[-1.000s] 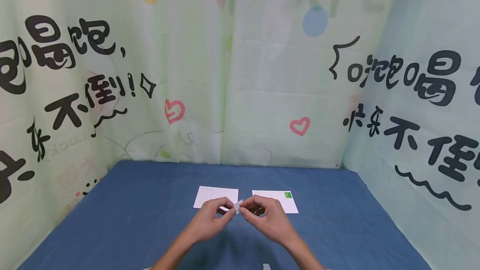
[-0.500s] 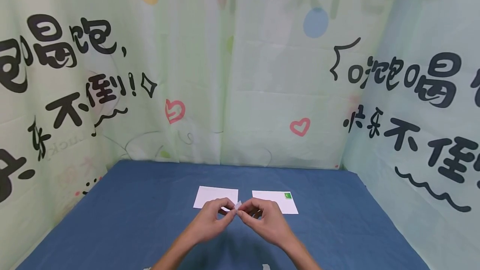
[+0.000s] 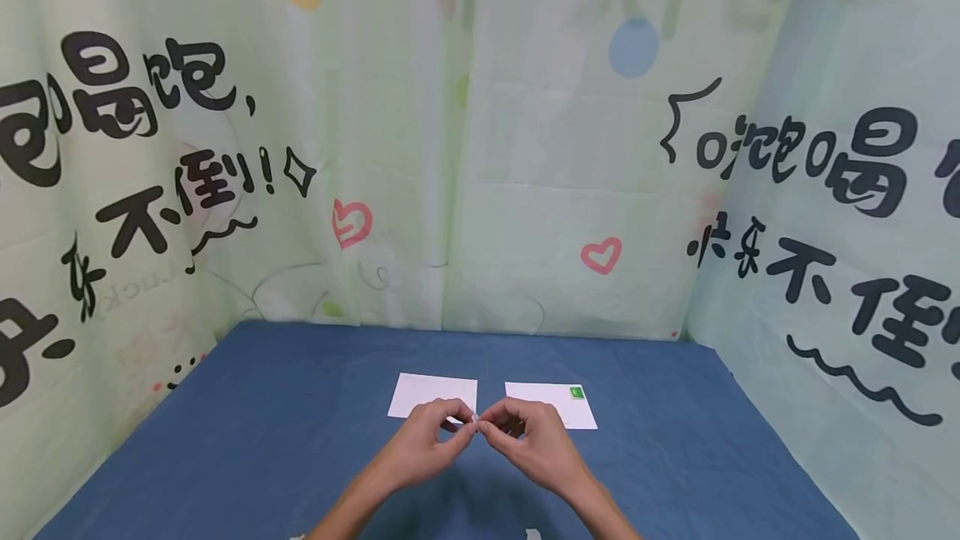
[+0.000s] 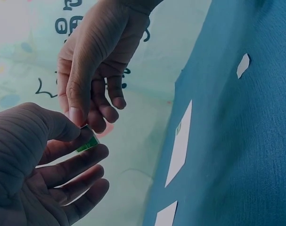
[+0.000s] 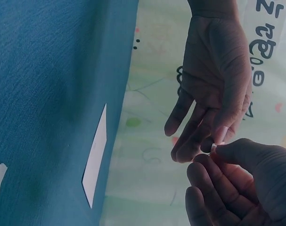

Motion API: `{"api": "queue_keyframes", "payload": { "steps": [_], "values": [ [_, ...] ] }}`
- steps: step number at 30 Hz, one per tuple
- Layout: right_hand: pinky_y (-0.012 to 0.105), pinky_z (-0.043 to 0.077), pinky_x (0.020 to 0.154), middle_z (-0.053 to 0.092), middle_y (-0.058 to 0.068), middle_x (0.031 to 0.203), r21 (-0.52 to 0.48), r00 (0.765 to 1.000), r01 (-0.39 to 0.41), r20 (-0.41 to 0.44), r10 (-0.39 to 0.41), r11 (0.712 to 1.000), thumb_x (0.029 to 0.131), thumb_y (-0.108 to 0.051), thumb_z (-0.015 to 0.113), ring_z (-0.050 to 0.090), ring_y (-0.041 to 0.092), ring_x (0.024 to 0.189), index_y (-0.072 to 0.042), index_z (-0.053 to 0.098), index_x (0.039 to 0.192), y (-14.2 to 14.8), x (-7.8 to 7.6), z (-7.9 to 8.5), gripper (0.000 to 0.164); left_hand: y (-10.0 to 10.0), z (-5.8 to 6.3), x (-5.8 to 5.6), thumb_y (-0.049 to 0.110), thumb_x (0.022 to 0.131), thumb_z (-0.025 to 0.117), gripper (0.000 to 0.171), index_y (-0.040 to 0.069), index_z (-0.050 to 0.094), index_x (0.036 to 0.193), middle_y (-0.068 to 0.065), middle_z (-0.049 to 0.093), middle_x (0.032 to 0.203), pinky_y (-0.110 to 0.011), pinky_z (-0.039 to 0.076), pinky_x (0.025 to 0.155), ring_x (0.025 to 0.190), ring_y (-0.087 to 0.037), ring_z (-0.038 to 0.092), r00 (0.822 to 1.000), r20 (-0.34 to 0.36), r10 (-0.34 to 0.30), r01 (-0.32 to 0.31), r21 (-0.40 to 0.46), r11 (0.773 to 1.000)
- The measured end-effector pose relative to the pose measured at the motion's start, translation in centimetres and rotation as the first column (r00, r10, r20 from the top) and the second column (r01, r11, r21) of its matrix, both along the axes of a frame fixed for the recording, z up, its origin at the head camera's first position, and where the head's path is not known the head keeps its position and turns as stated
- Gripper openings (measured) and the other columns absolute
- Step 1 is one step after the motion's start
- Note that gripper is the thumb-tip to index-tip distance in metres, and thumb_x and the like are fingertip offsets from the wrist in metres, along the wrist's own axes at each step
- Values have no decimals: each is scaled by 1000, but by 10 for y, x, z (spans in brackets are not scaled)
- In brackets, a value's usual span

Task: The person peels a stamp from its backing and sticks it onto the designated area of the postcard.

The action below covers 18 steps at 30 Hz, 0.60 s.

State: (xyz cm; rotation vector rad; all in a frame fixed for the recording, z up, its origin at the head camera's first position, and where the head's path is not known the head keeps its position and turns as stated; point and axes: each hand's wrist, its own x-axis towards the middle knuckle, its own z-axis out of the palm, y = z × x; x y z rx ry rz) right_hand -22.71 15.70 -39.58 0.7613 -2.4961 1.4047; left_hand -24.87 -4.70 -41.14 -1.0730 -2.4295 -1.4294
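Note:
Between my two hands is a small green stamp (image 4: 88, 143) with a pale back, held in the air above the blue table. My left hand (image 3: 427, 444) pinches it between thumb and forefinger, the other fingers loosely bent. From the opposite side, the thumb and forefinger of my right hand (image 3: 531, 444) grip its edge. The fingertips of both hands meet there and hide most of the stamp in the head view. Behind the hands lie two white envelopes, a plain one (image 3: 432, 392) on the left and one (image 3: 534, 392) on the right bearing a green stamp (image 3: 577, 392).
A torn white paper scrap (image 4: 243, 66) lies on the blue tablecloth (image 3: 300, 407) near the front edge. Printed pale green curtains (image 3: 510, 148) stand around the table at the back and both sides.
My fingertips have drawn closer together, and the right hand has shifted slightly left. The stamp has turned, so less of its pale side shows. The envelopes stay put.

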Motion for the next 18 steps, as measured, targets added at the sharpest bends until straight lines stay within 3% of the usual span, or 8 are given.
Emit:
{"api": "queue_keyframes", "payload": {
  "steps": [12,18],
  "values": [
    [27,55,63,73,1,82,19,999,32,-30,-31,999,96,-21,74,63,5,64,-14,75,93,3,-3,0,8,-1,-1,-1,12,101,62,11,7,71,98,-6,72,95,-33,58,85,91,-12,64,1000,-15,-4,4,-4,1000],
    [28,55,62,73,0,81,14,997,61,-44,-60,998,95,-17,74,63,6,64,-11,75,92,6,-5,2,6,-2,-1,-2,11,100,64,9,7,71,95,0,71,91,-32,58,84,89,-10,63,999,-44,19,-19,3,1000]
  ]
}}
